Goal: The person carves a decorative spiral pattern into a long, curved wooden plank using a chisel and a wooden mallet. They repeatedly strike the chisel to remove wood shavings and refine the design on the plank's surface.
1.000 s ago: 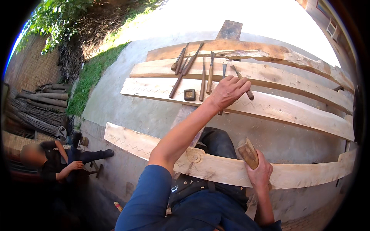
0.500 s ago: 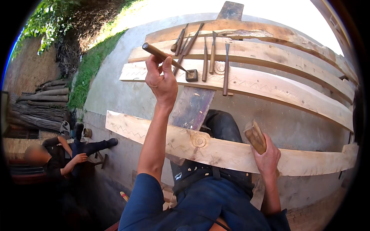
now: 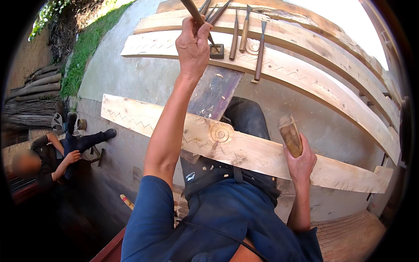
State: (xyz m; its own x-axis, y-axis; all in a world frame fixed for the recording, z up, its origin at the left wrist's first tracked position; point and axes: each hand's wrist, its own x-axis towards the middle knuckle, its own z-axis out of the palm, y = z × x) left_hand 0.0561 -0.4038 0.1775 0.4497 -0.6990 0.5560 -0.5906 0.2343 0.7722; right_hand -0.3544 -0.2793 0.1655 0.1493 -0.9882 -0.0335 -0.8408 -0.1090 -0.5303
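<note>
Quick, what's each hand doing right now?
Left hand: closed, holding a chisel, tip at the small dark box.
Right hand: closed, holding a wooden block above the carved board.

A small white logo [image 3: 190, 177] with lettering marks the black lap cloth [image 3: 208, 180].

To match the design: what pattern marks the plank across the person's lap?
A round spiral and zigzag lines, best seen in the head view.

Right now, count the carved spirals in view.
2: one spiral on the near plank; another spiral on the foremost far plank, between two chisels. More may hide beneath the left forearm.
</note>
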